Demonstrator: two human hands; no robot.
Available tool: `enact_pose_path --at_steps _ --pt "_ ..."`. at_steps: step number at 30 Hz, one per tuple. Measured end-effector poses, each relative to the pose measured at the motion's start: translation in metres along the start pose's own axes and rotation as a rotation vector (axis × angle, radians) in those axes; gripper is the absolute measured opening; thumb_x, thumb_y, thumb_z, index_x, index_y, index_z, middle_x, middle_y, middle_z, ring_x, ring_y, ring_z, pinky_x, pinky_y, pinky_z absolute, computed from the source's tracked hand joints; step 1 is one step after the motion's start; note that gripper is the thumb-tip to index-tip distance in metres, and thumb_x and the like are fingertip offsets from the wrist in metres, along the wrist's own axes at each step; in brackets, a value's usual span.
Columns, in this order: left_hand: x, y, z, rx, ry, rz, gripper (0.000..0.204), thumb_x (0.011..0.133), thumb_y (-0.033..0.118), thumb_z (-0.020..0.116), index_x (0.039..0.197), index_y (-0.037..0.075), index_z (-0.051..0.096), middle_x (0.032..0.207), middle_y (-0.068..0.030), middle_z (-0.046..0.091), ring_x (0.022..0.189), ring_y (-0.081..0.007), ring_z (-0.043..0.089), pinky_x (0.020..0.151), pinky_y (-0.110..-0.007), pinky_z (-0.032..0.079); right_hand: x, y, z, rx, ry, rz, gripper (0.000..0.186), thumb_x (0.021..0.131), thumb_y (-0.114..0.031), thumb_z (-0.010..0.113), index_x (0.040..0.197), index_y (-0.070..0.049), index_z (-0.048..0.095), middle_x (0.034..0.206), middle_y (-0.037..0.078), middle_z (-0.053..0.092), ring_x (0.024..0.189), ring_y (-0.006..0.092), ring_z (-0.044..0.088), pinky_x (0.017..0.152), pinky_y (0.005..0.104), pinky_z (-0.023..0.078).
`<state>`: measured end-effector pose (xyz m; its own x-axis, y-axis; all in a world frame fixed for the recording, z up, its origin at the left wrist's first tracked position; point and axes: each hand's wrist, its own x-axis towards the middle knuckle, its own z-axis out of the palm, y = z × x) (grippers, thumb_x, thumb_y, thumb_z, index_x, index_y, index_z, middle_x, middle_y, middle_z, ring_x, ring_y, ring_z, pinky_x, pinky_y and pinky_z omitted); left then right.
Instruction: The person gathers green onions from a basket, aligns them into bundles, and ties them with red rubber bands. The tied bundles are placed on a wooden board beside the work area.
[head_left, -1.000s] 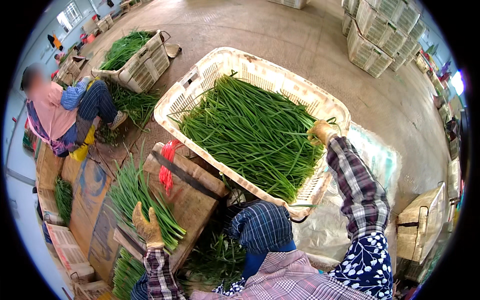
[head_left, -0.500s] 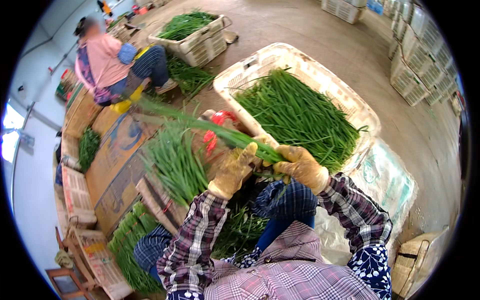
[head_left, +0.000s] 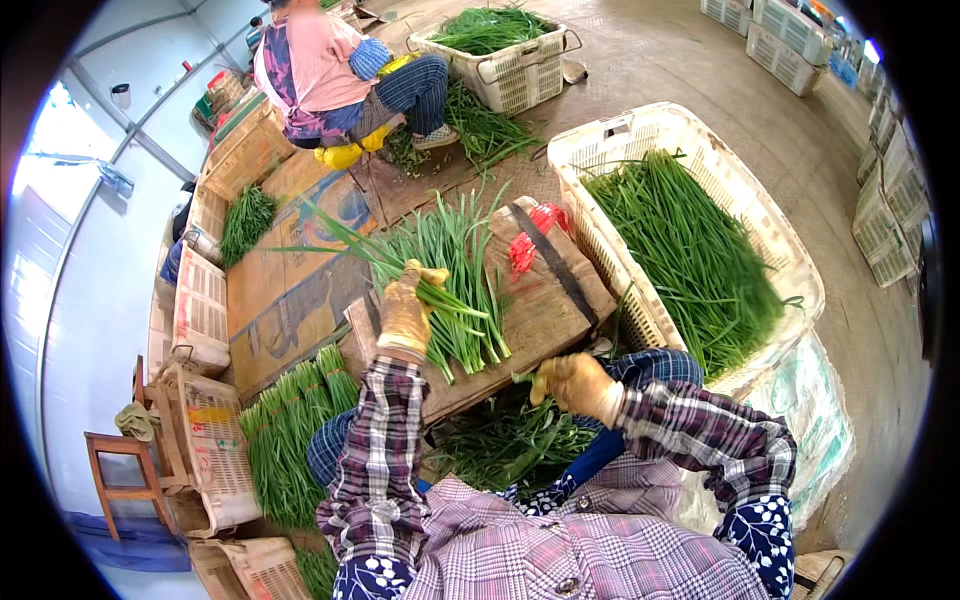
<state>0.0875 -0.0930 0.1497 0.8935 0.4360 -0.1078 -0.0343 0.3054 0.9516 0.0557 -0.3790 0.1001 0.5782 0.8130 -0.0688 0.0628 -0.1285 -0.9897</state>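
My left hand [head_left: 408, 310], in a tan glove, grips a bundle of long green chives [head_left: 440, 262] lying across a cardboard-covered board [head_left: 540, 300]. My right hand [head_left: 572, 383], also gloved, is closed on a few green stalks at the board's near edge, above a heap of green trimmings [head_left: 505, 440] on my lap. A red band cluster [head_left: 530, 240] and a black strap lie on the board.
A white plastic crate [head_left: 640, 130] full of chives stands to the right. Another person [head_left: 335, 70] sits at the far side beside a second crate [head_left: 500, 60]. Bundled chives [head_left: 290, 440] lie at my left next to baskets. Stacked crates [head_left: 890, 200] line the right.
Both hands held one long bundle together above the board; now the left hand has laid the bundle on the board and the right hand has dropped to the near edge. The view tilted.
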Motion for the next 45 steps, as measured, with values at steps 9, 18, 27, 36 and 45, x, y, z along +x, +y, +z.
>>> enact_pose_path --at_steps 9,18,27,36,45 --pt "0.035 -0.111 -0.077 1.001 0.273 -0.130 0.056 0.075 0.047 0.065 0.098 -0.004 0.066 0.120 -0.0265 0.057 0.111 -0.0383 0.053 0.097 -0.042 0.039 -0.005 -0.019 0.016 -0.794 -0.418 -0.117 0.054 0.083 -0.033 0.065 0.129 -0.007 0.053 0.099 0.016 0.066 0.091 0.0348 0.063 0.078 0.0441 0.050" --pt "0.021 -0.136 -0.065 1.179 0.363 -0.064 0.073 0.081 0.043 0.067 0.131 -0.003 0.041 0.128 -0.0275 0.049 0.122 -0.0404 0.046 0.101 -0.043 0.037 -0.001 0.010 -0.186 -0.102 0.622 0.097 0.042 0.083 -0.019 0.070 0.122 -0.005 0.061 0.120 0.015 0.062 0.110 0.0251 0.060 0.096 0.0348 0.047" --pt "0.017 -0.141 -0.099 1.374 0.337 0.280 0.048 0.098 0.042 0.046 0.104 -0.003 0.060 0.096 -0.0219 0.059 0.096 -0.0390 0.053 0.085 -0.045 0.040 0.012 0.105 -0.358 -0.958 0.937 0.932 0.114 0.063 -0.054 0.080 0.149 -0.007 0.021 0.146 0.015 0.037 0.136 0.0297 0.032 0.113 0.0481 0.023" --pt "0.010 -0.118 -0.122 1.067 0.302 -0.015 0.040 0.099 0.038 0.048 0.115 0.002 0.057 0.093 -0.0057 0.057 0.079 -0.0150 0.055 0.067 -0.030 0.045 0.079 0.149 -0.418 -1.004 0.868 1.214 0.125 0.064 -0.059 0.078 0.152 -0.013 0.003 0.154 0.015 0.021 0.141 0.0322 0.022 0.116 0.0514 0.020" --pt "0.061 -0.065 -0.001 0.870 0.286 0.128 0.041 0.099 0.035 0.049 0.121 0.001 0.057 0.107 -0.0109 0.062 0.092 -0.0210 0.061 0.080 -0.035 0.050 0.086 0.173 -0.461 -0.982 0.785 1.237 0.122 0.065 -0.054 0.081 0.151 -0.007 0.010 0.124 0.011 0.059 0.110 0.0236 0.060 0.089 0.0348 0.052"
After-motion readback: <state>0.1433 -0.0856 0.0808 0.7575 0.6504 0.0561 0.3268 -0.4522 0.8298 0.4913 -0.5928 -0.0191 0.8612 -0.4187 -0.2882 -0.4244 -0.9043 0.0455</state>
